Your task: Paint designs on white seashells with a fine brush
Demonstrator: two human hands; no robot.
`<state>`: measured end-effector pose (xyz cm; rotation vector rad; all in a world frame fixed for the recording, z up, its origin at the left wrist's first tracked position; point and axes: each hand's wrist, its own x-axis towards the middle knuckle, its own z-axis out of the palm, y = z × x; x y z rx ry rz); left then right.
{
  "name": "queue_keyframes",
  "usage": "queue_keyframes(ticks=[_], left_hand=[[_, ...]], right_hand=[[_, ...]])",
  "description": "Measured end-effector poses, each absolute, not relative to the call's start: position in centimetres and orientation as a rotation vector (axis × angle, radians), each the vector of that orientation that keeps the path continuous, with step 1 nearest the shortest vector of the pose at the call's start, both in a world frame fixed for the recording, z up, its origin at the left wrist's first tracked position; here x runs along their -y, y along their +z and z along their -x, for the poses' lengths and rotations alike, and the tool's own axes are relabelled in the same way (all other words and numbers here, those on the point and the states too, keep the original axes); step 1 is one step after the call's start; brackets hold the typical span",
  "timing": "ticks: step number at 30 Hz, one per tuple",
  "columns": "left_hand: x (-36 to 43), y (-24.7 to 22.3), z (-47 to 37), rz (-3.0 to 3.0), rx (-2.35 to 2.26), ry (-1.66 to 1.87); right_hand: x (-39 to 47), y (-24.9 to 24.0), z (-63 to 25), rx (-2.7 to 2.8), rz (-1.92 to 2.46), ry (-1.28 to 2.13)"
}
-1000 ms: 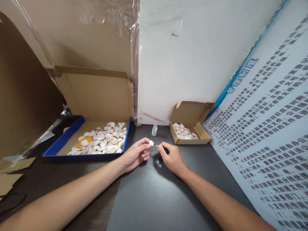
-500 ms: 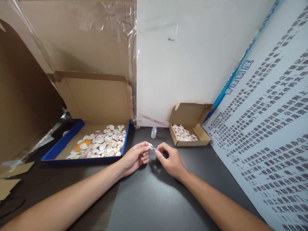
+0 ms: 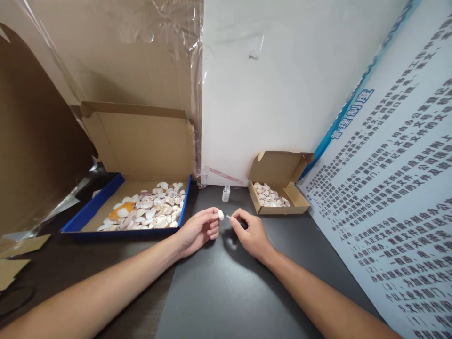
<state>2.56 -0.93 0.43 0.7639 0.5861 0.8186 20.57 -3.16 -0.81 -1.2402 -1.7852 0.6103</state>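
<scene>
Between the thumb and fingertips of my left hand [image 3: 201, 230] is a small white seashell [image 3: 221, 214]. My right hand [image 3: 251, 235] pinches a small brush [image 3: 227, 216] with a thin stem; its black end shows inside the curled fingers. The brush's tip points left at the shell, close to its edge; whether they touch is too small to tell. Just beyond both hands stands a small clear bottle [image 3: 226, 194], upright and uncapped, with a pale label.
At left, a blue-edged cardboard box [image 3: 116, 200] with its lid up holds many shells and an orange piece [image 3: 122, 210]. A smaller open box [image 3: 282, 212] of shells sits at right. A white wall panel [image 3: 261, 108] and a printed poster [image 3: 388, 197] border the dark table [image 3: 226, 292].
The brush in my right hand has drawn slightly right, away from the shell. The shell has turned a little in my left fingers, which stay in nearly the same place.
</scene>
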Motion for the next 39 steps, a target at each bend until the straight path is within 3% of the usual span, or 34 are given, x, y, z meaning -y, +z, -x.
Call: queue_keyframes(ticks=[39], left_hand=[[1.02,0.39,-2.63,-0.784,-0.591,0.821]], right_hand=[[3.23,-0.67,-20.57,1.824,1.194,0.626]])
